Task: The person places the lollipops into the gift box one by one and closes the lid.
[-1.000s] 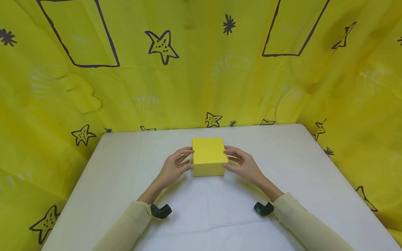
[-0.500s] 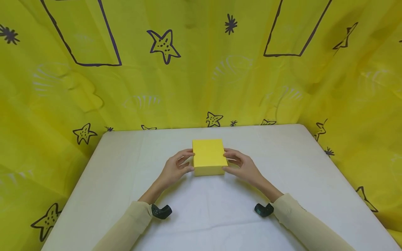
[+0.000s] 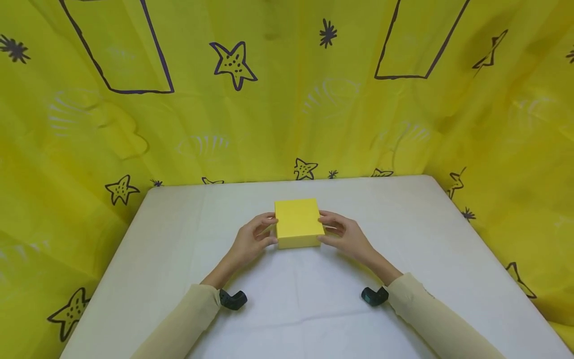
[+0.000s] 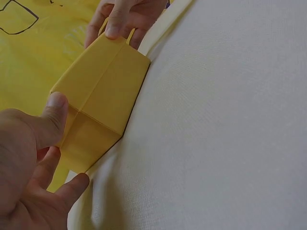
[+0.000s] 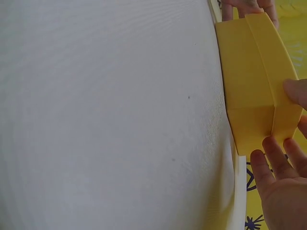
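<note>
A yellow lidded box sits on the white-covered table, its flat square top facing up. From the left side my left hand holds it, thumb at the near corner and fingers along the side. My right hand grips the opposite side in much the same way. In the left wrist view a seam runs round the box between the lid and the base, with my left thumb on the lid part. The right wrist view has my right thumb on the lid of the box. Its inside is hidden.
The table has a white cloth with faint creases. A yellow curtain with starfish and shell drawings hangs behind it and along both sides. Dark curved devices sit at the left wrist and the right wrist.
The box's front face looks shorter than a second ago, its top edge lower, as if the lid sits further down. Both hands stay at its sides, nearly still. The view shifted slightly.
</note>
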